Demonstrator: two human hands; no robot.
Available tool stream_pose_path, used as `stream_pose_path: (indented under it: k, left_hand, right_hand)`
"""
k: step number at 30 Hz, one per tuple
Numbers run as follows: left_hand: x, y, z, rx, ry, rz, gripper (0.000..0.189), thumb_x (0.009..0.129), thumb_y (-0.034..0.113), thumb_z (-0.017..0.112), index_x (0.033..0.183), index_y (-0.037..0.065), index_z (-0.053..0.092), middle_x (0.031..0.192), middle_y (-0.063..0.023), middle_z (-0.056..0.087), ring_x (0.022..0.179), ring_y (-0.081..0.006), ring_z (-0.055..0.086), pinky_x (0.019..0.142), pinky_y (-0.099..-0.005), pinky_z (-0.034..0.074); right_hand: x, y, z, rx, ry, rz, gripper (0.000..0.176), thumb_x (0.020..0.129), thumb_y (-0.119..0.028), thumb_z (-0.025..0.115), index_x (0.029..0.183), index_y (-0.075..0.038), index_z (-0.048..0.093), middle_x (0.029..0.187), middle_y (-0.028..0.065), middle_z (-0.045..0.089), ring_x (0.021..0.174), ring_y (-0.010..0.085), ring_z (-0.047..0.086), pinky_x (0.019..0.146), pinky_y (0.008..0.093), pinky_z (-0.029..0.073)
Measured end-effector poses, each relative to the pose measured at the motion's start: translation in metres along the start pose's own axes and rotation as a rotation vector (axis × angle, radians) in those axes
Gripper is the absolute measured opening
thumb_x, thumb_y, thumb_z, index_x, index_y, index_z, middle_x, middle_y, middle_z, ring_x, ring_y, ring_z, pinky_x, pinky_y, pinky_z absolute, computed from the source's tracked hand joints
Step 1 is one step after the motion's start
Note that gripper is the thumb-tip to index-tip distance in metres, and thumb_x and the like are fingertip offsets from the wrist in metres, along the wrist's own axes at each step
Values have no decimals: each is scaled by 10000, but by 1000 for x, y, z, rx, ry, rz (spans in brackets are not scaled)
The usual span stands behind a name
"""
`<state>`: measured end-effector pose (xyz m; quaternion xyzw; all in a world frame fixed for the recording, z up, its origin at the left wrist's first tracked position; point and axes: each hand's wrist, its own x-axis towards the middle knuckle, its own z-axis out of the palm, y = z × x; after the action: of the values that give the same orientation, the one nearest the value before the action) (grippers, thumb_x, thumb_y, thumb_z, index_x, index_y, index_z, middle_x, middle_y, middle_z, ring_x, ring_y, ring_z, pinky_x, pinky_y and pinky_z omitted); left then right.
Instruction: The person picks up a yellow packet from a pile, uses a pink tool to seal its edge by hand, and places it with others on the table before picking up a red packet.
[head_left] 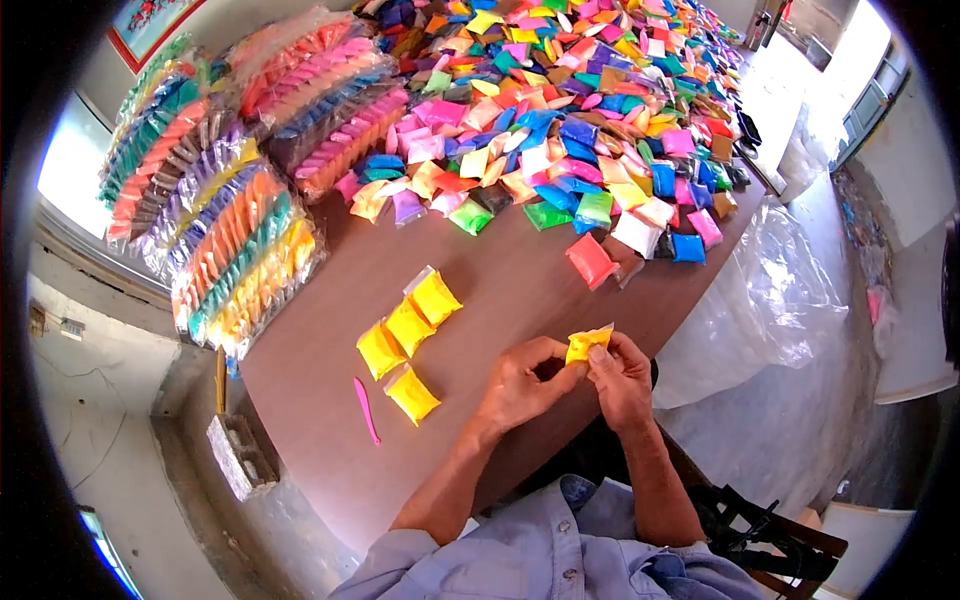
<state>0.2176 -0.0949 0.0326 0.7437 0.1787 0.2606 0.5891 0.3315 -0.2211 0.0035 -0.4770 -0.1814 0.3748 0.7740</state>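
A small yellow packet is pinched between my left hand and my right hand, above the table's near right part. Thumbs and fingers of both hands press on its sides. To the left of my hands, several more yellow packets lie on the brown table: one farthest back, others in a slanting row, and one nearest to my left hand. A thin pink tool lies to the left of that nearest packet.
A large heap of colourful packets covers the table's far side. Clear bags of sorted packets are stacked at the back left. A red packet lies at the heap's front edge. Transparent plastic sheeting hangs beyond the right edge.
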Motion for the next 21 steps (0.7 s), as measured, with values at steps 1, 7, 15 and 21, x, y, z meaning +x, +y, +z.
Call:
stream_pose_path:
  k: [1,7,15,21]
  left_hand:
    - [0,-4,2,22,17,30,134,883,103,777,917,5,693,748,-94,643,609,-154,559,568,-305,464]
    - [-1,-15,-2,169,41,30,176,891,128,786,863,-1,670,707,-92,627,597,-157,537,552,-327,445]
    - [0,-7,1,-4,1,-39,182,907,153,790,948,-6,711,769,-66,675,639,-104,568,564,-289,464]
    - [0,-8,3,23,14,-10,188,900,137,791,987,-14,721,805,-78,690,683,-119,623,600,-287,494]
  right_hand:
    - [0,0,0,-28,-15,-4,278,1033,-139,634,1266,11,625,1129,38,668,1021,104,626,951,260,506]
    - [4,-15,11,-170,-65,7,294,1036,-115,617,1302,9,609,1200,62,661,1079,123,623,984,273,494]
    - [5,-9,0,102,-71,63,292,1025,-53,599,1312,2,602,1262,91,660,1158,157,628,1027,320,501]
    - [5,-4,-5,144,-64,68,296,1026,-34,581,1319,-1,578,1259,83,652,1149,163,627,1037,318,491]
